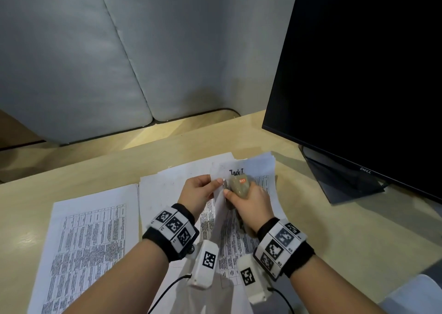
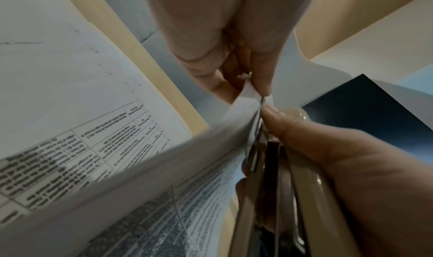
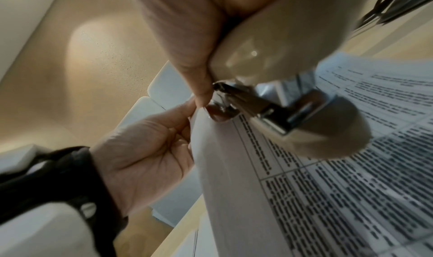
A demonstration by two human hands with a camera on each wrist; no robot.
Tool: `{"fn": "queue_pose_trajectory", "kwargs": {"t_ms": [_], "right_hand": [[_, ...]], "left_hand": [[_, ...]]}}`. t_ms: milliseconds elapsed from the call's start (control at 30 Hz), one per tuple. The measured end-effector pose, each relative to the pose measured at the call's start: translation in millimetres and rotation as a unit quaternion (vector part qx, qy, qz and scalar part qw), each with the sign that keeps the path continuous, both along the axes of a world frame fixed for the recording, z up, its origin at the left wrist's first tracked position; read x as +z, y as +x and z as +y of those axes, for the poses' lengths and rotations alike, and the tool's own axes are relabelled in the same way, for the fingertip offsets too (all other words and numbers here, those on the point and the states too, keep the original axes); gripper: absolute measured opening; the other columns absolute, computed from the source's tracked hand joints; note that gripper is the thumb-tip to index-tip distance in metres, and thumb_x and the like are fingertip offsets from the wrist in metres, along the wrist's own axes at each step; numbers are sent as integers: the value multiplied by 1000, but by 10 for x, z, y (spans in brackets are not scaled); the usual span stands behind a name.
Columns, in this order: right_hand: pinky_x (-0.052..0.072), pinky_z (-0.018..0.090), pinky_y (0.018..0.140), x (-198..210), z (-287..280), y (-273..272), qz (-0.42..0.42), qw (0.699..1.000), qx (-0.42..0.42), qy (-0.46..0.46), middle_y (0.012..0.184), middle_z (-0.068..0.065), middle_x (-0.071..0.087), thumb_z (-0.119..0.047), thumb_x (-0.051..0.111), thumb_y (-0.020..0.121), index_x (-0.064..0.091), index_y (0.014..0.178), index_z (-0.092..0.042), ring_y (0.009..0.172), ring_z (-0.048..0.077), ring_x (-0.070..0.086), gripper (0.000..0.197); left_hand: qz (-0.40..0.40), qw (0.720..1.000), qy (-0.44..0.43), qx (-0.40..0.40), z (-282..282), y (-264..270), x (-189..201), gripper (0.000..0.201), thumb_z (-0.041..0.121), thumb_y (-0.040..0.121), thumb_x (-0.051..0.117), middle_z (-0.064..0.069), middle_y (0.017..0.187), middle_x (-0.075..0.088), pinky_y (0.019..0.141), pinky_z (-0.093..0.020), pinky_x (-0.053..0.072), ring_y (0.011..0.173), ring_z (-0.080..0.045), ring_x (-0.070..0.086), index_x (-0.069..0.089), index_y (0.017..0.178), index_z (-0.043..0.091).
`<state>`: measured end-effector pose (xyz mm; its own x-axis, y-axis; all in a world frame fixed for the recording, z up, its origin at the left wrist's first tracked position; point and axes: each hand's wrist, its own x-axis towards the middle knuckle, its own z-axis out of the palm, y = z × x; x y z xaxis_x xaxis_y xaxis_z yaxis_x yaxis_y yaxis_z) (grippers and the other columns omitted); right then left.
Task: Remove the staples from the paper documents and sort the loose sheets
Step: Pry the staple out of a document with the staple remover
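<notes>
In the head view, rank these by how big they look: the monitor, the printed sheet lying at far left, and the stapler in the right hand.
1. monitor, largest by far.
2. printed sheet at far left.
3. stapler, smallest, partly hidden by the right hand.

This is apparent size only; the wide lens distorts.

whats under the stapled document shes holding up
Beneath the lifted document lie printed sheets on the desk. How many, and anything below them, stays covered.

You are looking at a dark monitor (image 1: 358, 74) standing on its stand (image 1: 344, 180) at the right of the pale wooden tabletop (image 1: 334, 230), with grey padded panels (image 1: 83, 62) rising behind.
</notes>
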<state>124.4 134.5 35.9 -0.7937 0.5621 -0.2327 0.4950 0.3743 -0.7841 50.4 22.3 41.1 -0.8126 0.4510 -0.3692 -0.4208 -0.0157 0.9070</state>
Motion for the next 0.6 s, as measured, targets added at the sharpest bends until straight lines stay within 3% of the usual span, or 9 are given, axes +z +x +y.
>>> {"fn": "queue_pose_trajectory", "kwargs": {"t_ms": [367, 467, 600], "right_hand": [[51, 36, 83, 83, 56, -49, 53, 995, -60, -55, 90, 6, 69, -43, 71, 76, 66, 94, -12, 90, 23, 63, 36], [51, 37, 81, 47, 50, -14, 65, 995, -63, -43, 88, 7, 69, -41, 74, 74, 65, 90, -11, 87, 25, 63, 35], [52, 38, 74, 46, 0, 33, 106, 991, -68, -34, 81, 2, 67, -56, 65, 63, 61, 84, -15, 79, 23, 62, 46]], "left_hand": [[14, 1000, -25, -11, 39, 9, 42, 15, 3, 86, 60, -11, 68, 64, 60, -23, 51, 62, -18, 60, 65, 72, -3], [-11, 999, -27, -20, 69, -4, 55, 17, 7, 87, 59, -14, 72, 60, 58, -21, 52, 59, -18, 59, 61, 77, -6], [-39, 999, -26, -27, 86, 10, 36, 14, 5, 88, 56, -12, 66, 59, 53, -18, 50, 51, -11, 59, 59, 79, -5]]}}
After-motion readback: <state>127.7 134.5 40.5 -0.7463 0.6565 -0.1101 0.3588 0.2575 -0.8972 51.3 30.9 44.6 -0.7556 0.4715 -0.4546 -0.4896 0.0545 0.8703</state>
